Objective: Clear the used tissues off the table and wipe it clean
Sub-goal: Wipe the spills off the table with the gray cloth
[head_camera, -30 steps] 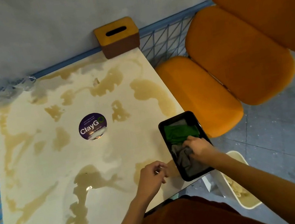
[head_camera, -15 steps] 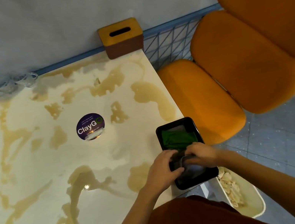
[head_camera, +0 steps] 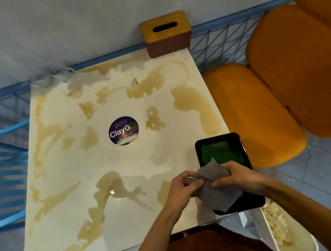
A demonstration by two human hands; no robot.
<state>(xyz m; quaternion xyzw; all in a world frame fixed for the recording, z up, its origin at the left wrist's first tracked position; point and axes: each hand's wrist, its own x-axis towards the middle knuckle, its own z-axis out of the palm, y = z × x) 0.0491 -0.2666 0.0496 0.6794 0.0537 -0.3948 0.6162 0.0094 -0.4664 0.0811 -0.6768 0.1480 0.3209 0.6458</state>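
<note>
A grey cloth is held between both my hands at the table's near right corner. My left hand pinches its left edge and my right hand grips its right side. The cloth hangs partly over a black tray, where a green cloth lies. The cream marbled table carries a round purple sticker. A white bin with crumpled tissues stands on the floor below the corner.
A wooden tissue box stands at the table's far edge. Crumpled clear plastic lies at the far left corner. Orange cushioned seats are on the right, and a blue wire frame runs along the left and back.
My left hand joined my right hand at the tray. Together they lifted the grey cloth out of the tray and toward the table surface.
</note>
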